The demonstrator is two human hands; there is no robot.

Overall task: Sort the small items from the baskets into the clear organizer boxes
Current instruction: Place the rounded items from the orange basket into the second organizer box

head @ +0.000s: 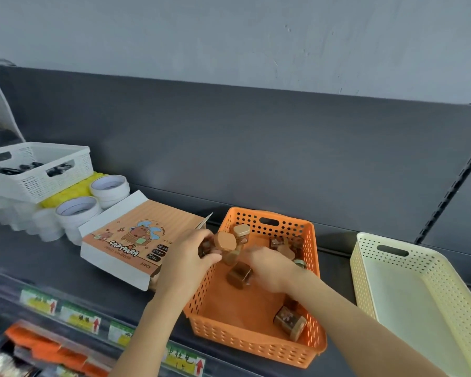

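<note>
Gripping a blurred cluster of small brown jars (225, 241) in the left hand (189, 258) over the left wall of the orange basket (256, 346), with the right hand (268, 268) inside beside it, fingertips hidden, grasp impossible to tell.

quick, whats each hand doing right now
Left hand: grips small jars.
Right hand: inside the orange basket, blurred, grip cannot be told.

left hand (191, 254): curled, gripping small items (225, 241) | right hand (267, 265): palm down, grasp unclear
</note>
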